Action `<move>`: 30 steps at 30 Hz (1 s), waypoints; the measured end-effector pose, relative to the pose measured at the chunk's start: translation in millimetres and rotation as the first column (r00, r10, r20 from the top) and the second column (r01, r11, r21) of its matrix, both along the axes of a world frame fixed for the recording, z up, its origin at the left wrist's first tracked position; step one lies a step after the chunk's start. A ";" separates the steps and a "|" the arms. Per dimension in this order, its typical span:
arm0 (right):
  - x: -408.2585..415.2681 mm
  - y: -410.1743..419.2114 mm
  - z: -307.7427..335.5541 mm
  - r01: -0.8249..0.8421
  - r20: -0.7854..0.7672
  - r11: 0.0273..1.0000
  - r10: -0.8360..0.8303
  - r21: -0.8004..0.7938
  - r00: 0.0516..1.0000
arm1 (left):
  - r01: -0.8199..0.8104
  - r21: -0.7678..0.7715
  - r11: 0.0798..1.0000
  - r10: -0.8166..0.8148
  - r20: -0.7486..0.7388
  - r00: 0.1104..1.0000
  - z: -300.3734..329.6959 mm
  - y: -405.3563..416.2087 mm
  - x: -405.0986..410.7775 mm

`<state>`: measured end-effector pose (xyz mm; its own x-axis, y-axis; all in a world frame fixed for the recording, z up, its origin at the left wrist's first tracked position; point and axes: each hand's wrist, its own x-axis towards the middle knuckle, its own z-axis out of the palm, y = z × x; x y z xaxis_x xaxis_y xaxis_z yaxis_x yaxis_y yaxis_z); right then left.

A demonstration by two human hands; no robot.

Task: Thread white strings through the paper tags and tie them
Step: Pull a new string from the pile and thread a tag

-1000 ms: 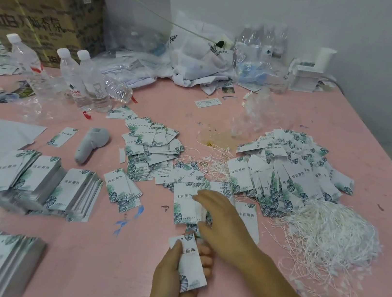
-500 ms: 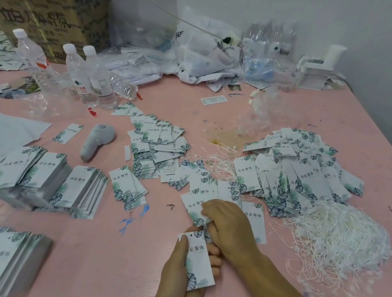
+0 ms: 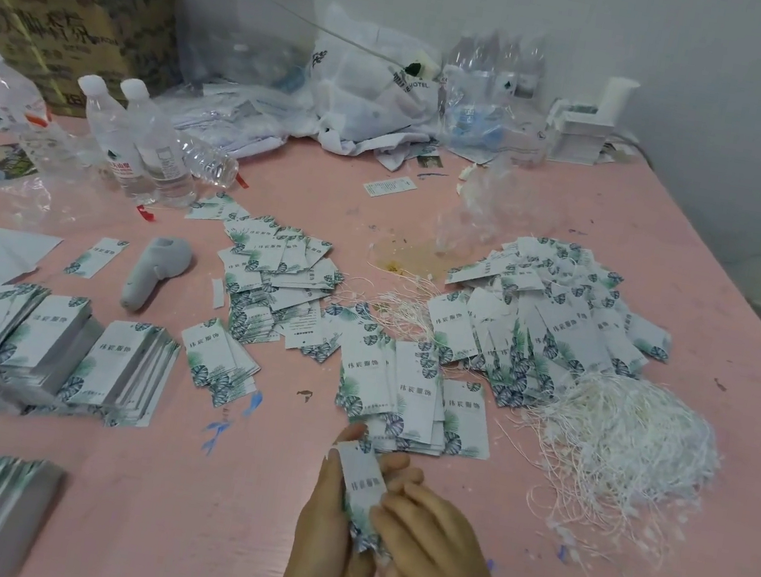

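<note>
Both hands grip one paper tag (image 3: 361, 488), left hand (image 3: 333, 528) behind, right hand (image 3: 430, 538) pinching its lower end; long axis points away. The string heap (image 3: 627, 443) lies forward-right, nearer the right hand.

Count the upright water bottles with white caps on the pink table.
3. One bottle stands at the far left by the cardboard box; two more stand side by side just right of it. Bagged bottles behind may hide others.
</note>
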<state>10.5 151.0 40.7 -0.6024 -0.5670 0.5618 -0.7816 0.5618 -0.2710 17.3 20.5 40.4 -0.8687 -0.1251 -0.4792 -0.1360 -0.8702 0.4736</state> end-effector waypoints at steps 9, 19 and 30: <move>-5.5 27.4 1.7 0.124 0.316 0.972 -0.056 -0.199 0.947 | -0.022 0.010 1.000 0.022 -0.027 0.999 -4.1 6.4 -6.4; -82.8 88.8 24.2 0.542 0.511 0.787 -0.609 0.295 0.607 | 0.018 0.028 0.999 -0.019 0.017 1.000 -1.7 3.7 -7.2; -88.4 81.8 48.8 0.554 0.790 0.832 -0.335 -0.008 0.513 | 0.042 0.034 0.999 -0.043 0.033 0.999 3.8 2.7 -7.0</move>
<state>-77.9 232.7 89.5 -0.9916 -0.0219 -0.1272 0.0877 0.6095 -0.7879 10.3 23.2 44.2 -0.8560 -0.0717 -0.5120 -0.1888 -0.8786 0.4386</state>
